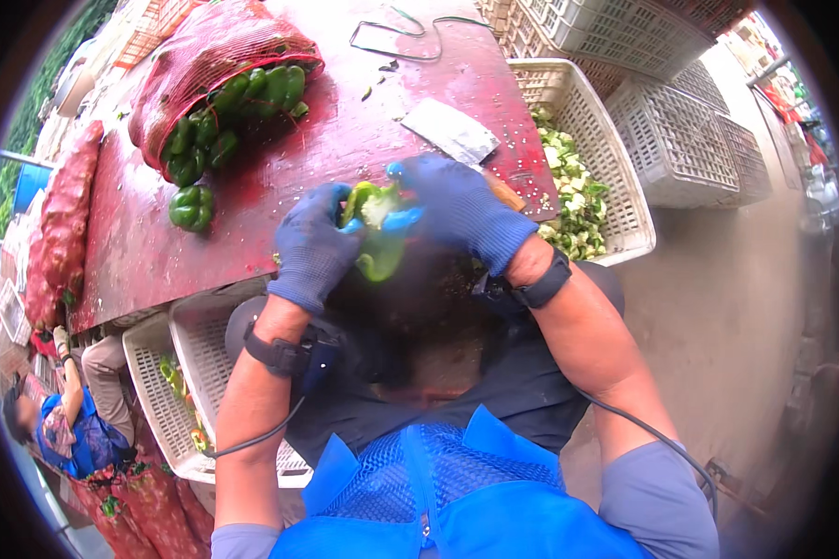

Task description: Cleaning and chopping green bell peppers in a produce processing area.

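My left hand [316,241], in a blue knit glove, grips the left side of an opened green bell pepper [381,255] at the table's near edge. The pepper's pale seedy core shows between the hands. My right hand [454,206], gloved the same way and partly blurred, has its fingers on the pepper's right side. Under and beside the right hand lies a wooden piece [505,193], perhaps a knife handle. A whole green bell pepper [191,208] sits on the red table [252,237], below a red mesh sack [217,49] spilling more peppers.
A white plastic crate [633,202] of pepper cores stands at right, beside stacked crates [699,140]. More crates [182,447] stand below left. A pale wrapper [451,131] and a green cord [398,52] lie on the table. A co-worker [77,433] sits lower left near filled sacks.
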A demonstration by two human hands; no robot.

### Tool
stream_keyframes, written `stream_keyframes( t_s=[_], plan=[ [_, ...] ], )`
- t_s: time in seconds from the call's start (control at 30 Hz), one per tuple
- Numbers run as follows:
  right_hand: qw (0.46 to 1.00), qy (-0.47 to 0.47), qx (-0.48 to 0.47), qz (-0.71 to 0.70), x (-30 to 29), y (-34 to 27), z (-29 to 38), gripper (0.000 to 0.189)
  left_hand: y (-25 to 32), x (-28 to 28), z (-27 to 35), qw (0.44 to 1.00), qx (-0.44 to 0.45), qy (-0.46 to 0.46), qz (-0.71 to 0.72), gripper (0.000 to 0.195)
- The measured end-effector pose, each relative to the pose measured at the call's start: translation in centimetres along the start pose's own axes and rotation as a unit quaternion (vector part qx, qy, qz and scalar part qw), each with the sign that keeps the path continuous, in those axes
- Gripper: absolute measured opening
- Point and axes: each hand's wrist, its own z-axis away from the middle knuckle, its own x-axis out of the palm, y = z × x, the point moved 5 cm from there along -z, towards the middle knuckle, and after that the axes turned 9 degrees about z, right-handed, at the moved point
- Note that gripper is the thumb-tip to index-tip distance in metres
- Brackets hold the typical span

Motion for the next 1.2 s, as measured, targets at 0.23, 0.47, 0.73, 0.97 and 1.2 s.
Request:
stream_keyframes(
  t_s=[0.23,0.47,0.73,0.97,1.2],
  plan=[
    [0.999,-0.019,-0.005,0.034,1.3,-1.4,0.4,0.038,0.4,0.0,1.2,1.000,0.005,0.014,0.002,0.028],
    [0.999,-0.005,-0.019,0.048,1.1,-2.3,0.8,0.028,-2.2,2.0,1.1,0.992,-0.021,-0.033,0.123,0.025],
    [0.995,-0.062,0.020,0.081,2.8,-2.2,0.4,0.036,-5.0,4.5,1.2,0.909,-0.182,-0.144,0.347,0.039],
    [0.996,-0.057,0.025,0.062,2.6,-1.8,0.7,0.040,-3.7,5.5,1.1,0.891,-0.169,-0.183,0.379,0.027],
    [0.995,-0.045,0.062,0.067,2.8,-1.3,0.5,0.033,-1.6,5.5,1.1,0.907,-0.176,-0.146,0.353,0.029]
  ],
)
